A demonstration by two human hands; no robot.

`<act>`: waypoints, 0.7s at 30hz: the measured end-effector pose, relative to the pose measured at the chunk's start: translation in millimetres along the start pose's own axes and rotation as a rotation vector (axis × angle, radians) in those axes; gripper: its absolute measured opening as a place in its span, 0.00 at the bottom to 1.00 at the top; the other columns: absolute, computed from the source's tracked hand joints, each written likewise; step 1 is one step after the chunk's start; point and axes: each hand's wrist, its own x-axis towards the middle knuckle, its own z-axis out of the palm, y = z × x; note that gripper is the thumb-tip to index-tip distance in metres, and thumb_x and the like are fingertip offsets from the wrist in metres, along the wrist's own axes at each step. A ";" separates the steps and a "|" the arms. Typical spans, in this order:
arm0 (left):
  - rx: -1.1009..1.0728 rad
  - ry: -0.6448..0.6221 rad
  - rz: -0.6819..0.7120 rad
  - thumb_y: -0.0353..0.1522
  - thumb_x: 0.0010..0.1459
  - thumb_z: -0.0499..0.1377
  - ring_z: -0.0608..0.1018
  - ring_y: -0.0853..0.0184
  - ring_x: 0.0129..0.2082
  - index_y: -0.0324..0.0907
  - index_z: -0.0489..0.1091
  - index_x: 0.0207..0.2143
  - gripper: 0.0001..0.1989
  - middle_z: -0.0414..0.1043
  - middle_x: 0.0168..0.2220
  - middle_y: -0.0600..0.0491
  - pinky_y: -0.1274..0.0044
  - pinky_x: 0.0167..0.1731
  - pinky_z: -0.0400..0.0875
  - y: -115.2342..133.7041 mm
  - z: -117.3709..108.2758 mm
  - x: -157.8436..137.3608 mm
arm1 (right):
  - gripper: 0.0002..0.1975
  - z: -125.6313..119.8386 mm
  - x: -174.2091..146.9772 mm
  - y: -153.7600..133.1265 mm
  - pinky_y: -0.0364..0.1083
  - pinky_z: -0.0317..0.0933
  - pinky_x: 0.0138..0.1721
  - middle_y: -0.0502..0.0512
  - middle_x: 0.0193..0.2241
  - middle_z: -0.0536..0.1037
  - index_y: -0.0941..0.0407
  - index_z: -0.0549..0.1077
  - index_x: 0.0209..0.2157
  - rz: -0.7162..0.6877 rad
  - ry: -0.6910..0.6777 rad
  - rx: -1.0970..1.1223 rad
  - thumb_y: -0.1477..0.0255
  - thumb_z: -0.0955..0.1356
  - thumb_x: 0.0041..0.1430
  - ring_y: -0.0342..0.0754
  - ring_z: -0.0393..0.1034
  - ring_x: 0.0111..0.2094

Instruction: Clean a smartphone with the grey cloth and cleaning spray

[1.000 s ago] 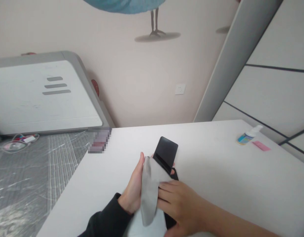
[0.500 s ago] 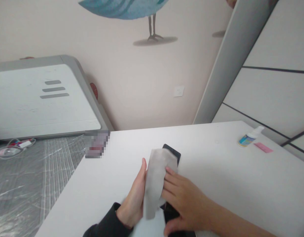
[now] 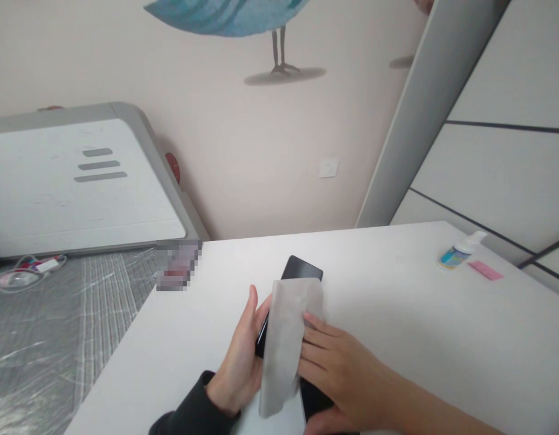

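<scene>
My left hand [image 3: 241, 356] holds a dark, glossy smartphone [image 3: 303, 269] from its left side, with the thumb sticking up and the fingers behind it. Across the phone lies a folded light grey cloth [image 3: 286, 338], which hides much of the screen; only the top end and the lower left corner show. My right hand [image 3: 336, 365] presses the cloth against the phone with its fingers, the thumb lower down. Below that hand a second flat black thing [image 3: 315, 400] shows on the tabletop, partly covered, its kind unclear.
On the white table [image 3: 388, 338], a small white bottle with a blue label [image 3: 458, 255] lies near the right edge beside a pink slip [image 3: 486, 270]. A blurred-out item [image 3: 178, 266] is at the far left corner. Left of the table is a plastic-covered bed surface [image 3: 38, 344].
The cloth has slid down the phone toward me, baring more of its top end and its lower left corner. My left hand has shifted slightly left with the phone.
</scene>
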 end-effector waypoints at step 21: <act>-0.033 -0.293 -0.066 0.44 0.67 0.60 0.78 0.56 0.51 0.42 0.71 0.55 0.20 0.73 0.55 0.46 0.62 0.49 0.76 -32.5 -13.8 9.1 | 0.20 -31.0 14.0 -17.2 0.48 0.60 0.37 0.54 0.25 0.74 0.57 0.71 0.28 -0.040 0.420 -0.159 0.77 0.54 0.71 0.47 0.63 0.29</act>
